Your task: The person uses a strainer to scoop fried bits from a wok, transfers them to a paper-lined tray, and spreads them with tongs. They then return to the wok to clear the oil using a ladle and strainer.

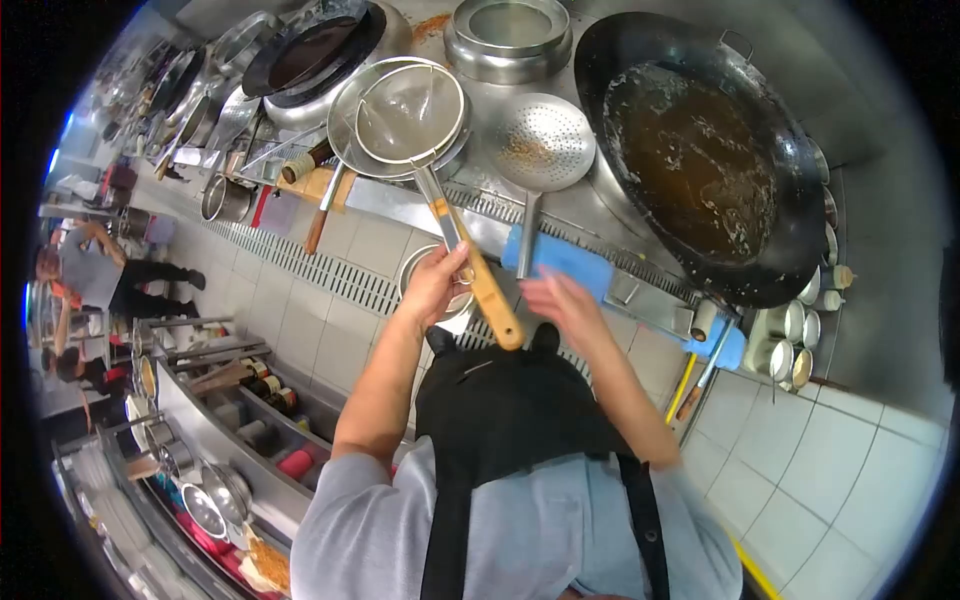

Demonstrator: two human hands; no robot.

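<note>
My left hand (437, 284) is closed round the handle of a mesh strainer (410, 114), whose round bowl rests over metal bowls on the stove. A long wooden handle (490, 298) slants down past my fingers. My right hand (566, 308) is slightly blurred, with its fingers stretched out below the metal handle of a perforated ladle (540, 143). Brown crumbs lie in that ladle. To its right sits a large black wok (700, 165) of dark oil.
A metal pot (508, 40) and another dark wok (312, 55) stand along the stove. Blue cloths (570, 262) hang at its front edge. Small cups (793, 323) are at the right. Two people (98, 262) are at the far left, beyond a counter with bottles and bowls.
</note>
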